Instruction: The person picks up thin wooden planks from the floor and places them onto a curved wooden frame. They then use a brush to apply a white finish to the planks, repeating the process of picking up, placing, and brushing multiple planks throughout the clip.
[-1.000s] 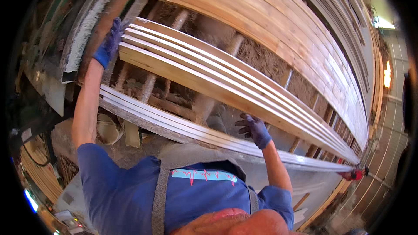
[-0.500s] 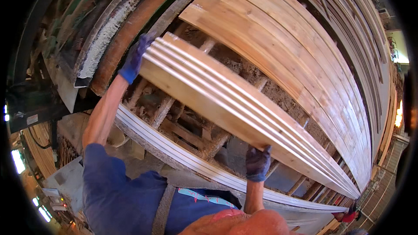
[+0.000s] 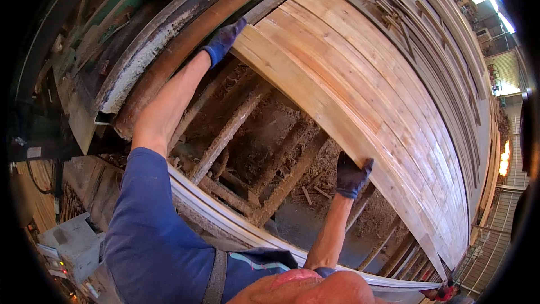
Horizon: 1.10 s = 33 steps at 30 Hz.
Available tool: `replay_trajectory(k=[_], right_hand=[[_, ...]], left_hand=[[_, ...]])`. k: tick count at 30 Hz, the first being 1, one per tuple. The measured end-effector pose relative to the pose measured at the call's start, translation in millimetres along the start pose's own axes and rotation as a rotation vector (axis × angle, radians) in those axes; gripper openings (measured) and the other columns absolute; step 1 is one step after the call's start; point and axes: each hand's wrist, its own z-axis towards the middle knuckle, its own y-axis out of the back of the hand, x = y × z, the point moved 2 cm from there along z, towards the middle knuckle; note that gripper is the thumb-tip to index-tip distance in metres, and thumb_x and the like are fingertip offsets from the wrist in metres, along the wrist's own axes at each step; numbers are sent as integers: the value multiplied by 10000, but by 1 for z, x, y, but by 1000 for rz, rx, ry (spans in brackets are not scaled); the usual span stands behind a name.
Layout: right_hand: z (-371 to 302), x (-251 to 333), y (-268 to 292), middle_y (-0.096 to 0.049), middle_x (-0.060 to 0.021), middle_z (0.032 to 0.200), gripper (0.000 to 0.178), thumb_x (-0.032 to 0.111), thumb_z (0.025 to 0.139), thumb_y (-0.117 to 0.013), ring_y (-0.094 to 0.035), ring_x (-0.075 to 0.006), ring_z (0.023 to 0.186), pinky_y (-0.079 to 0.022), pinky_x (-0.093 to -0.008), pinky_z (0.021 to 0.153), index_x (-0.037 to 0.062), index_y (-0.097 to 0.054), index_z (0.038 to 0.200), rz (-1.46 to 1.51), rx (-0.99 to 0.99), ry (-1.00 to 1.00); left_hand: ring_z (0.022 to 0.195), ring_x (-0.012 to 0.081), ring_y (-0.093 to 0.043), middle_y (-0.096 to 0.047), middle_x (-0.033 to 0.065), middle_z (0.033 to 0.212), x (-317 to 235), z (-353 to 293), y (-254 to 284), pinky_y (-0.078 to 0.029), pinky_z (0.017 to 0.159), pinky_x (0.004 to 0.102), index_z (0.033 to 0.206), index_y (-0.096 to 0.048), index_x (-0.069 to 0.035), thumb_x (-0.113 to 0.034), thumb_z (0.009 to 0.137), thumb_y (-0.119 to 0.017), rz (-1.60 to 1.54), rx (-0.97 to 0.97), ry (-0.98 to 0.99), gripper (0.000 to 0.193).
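Note:
Long planed wooden boards [image 3: 315, 110] lie beneath both my gloved hands, pressed up to the near side of a wide row of pale boards [image 3: 365, 73]. My left hand [image 3: 226, 38], in a dark blue glove, grips the boards' left end. Further right, my right hand [image 3: 353, 175], also gloved, holds their near edge with its thumb on top; its other fingers are partly hidden. Below the boards, the frame's bars [image 3: 230, 129] show, coated in sawdust.
White-edged strips [image 3: 236, 231] run along the near side, close to my body. A rusty beam [image 3: 163, 73] stands at the left. Beyond the row lie long thin strips [image 3: 444, 79]. Part of another person in red [image 3: 441, 293] shows at the far right end.
Both hands have moved away from me with the stacked boards. The boards have tipped over and now rest against the row, and the gap between them has closed.

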Motion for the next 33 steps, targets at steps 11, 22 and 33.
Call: replay_trajectory(k=[11, 22, 33], right_hand=[[-131, -8, 62, -564, -112, 1317, 478, 353, 913, -596, -519, -287, 1219, -428, -458, 1028, 94, -512, 1306, -10, -89, -266], [-222, -9, 90, -588, -119, 1285, 528, 386, 887, -644, -574, -311, 1138, -526, -433, 888, 78, -523, 1299, 41, -401, -578], [-106, 22, 49, -698, -76, 913, 445, 533, 849, -656, -648, -196, 680, -536, -300, 553, 161, -603, 1088, -491, -247, -552]], left_hand=[[951, 222, -642, -691, 193, 1006, 51, -128, 136, -490, 849, 367, 1124, -625, 46, -451, 916, -603, -1249, 524, 471, 539], [922, 393, -647, -662, 260, 970, 85, -207, 188, -507, 798, 429, 1110, -618, 8, -460, 896, -615, -970, 802, 390, 514], [950, 439, -625, -637, 297, 1008, 46, -104, 101, -497, 815, 486, 1050, -622, 27, -557, 879, -548, -686, 650, 185, 613]])
